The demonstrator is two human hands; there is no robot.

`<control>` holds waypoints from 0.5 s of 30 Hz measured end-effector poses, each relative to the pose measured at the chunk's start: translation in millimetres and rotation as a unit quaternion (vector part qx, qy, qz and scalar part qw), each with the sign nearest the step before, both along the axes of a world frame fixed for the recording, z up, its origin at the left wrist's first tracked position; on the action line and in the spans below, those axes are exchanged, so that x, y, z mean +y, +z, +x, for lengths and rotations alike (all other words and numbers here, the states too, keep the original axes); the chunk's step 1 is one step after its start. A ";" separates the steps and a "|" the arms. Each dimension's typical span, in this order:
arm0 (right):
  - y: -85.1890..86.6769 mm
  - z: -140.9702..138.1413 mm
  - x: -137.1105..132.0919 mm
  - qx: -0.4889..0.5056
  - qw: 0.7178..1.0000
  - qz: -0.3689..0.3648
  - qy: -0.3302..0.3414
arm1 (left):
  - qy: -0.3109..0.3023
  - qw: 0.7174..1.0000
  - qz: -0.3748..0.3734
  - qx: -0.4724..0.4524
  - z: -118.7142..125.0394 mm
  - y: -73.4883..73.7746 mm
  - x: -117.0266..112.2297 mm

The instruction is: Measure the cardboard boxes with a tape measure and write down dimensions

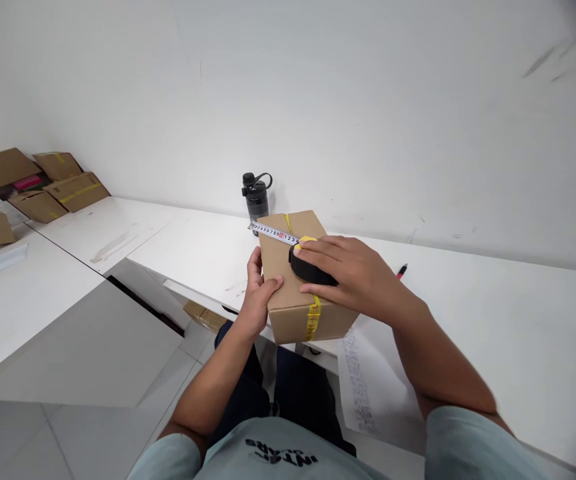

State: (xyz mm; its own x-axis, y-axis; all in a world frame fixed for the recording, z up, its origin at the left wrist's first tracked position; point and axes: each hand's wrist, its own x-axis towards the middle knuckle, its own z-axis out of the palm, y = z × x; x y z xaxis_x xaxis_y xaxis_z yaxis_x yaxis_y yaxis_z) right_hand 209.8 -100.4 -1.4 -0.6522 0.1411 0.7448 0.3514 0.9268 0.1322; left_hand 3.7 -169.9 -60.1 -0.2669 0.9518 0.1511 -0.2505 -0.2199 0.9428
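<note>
A brown cardboard box (pixel 288 293) with strips of yellow tape sits at the table's front edge. Its near left corner is gripped by my left hand (pixel 258 298), thumb on the top face and fingers against the left side. Wrapped in my right hand (pixel 353 273) is a black and yellow tape measure (pixel 308 268), resting on top of the box. Its white blade (pixel 274 233) is pulled out across the box top, and the end hook reaches just past the far left edge. My right fingers partly cover the case.
A dark water bottle (pixel 256 200) stands behind the box near the wall. Written paper (pixel 375 387) overhangs the front edge at right, with a red and black pen (pixel 402 271) beyond. Several cardboard boxes (pixel 81 191) are piled at far left; another carton (pixel 205 316) lies below the table.
</note>
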 end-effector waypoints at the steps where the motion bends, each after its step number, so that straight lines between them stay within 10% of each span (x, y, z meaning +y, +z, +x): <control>1: 0.0 1.8 -0.7 -0.007 1.000 -0.018 0.006 | 0.000 1.000 0.004 0.001 -0.7 -0.8 1.5; 10: 6.0 11.4 -5.1 0.005 0.995 -0.096 0.038 | -0.037 0.999 0.014 0.022 -16.1 -3.5 29.1; 15: 11.8 28.7 -6.7 0.233 0.971 0.044 0.029 | -0.147 0.987 -0.022 0.054 -37.8 8.2 48.9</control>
